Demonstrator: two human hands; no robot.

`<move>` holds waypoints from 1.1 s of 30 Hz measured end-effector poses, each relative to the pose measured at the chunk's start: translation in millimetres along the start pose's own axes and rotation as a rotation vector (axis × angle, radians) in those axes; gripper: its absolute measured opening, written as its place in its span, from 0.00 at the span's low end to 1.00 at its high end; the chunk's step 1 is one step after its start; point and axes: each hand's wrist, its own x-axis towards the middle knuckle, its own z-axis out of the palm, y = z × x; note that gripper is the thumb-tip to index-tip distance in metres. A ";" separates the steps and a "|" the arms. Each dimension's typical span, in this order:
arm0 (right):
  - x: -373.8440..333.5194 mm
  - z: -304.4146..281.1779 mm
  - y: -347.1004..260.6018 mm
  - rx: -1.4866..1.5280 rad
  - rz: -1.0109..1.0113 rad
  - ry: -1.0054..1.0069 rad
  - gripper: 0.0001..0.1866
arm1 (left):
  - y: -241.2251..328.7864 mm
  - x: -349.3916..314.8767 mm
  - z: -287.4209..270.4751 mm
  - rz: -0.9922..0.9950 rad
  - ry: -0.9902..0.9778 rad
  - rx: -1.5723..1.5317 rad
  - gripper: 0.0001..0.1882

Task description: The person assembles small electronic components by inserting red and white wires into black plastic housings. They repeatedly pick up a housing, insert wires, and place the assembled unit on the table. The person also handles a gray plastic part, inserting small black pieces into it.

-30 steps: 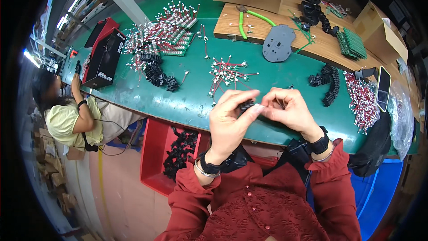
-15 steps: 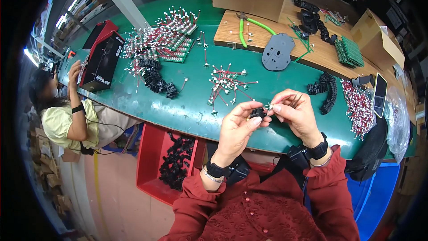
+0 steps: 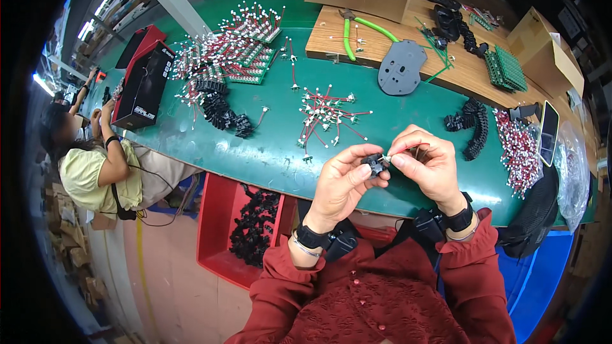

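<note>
My left hand (image 3: 344, 185) is closed around a small black plastic housing (image 3: 375, 165), held between thumb and fingers above the near edge of the green table. From the right, my right hand (image 3: 426, 164) pinches a small connector piece with a red wire (image 3: 408, 148). The piece's tip meets the housing; whether it sits inside I cannot tell, since fingertips cover much of it. Beyond my hands lies a loose pile of red-wired connector pieces (image 3: 326, 114). A curved row of black housings (image 3: 220, 111) lies farther left, and another black row (image 3: 473, 129) to the right.
Green boards bristling with wired connectors (image 3: 229, 51) lie at the far left. Green-handled pliers (image 3: 349, 38) and a grey plate (image 3: 401, 69) are at the back. Right are more wired pieces (image 3: 515, 153) and a phone (image 3: 548, 134). A red bin (image 3: 213, 242) stands below; a co-worker (image 3: 95, 172) sits left.
My right hand has brought the connector piece up against the black housing, which has turned a little in my left hand. The co-worker's raised hand has come down beside the black box.
</note>
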 end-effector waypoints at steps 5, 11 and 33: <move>2.2 0.0 -5.9 -0.214 -0.098 -0.035 0.06 | 0.0 0.1 1.8 0.004 0.017 0.035 0.16; 3.9 1.0 -9.0 -0.222 -0.088 -0.050 0.05 | -0.4 0.4 2.0 0.006 0.025 0.030 0.16; 6.4 2.8 -1.3 -0.462 -0.364 -0.056 0.09 | -2.4 1.9 -1.9 0.069 0.072 0.139 0.15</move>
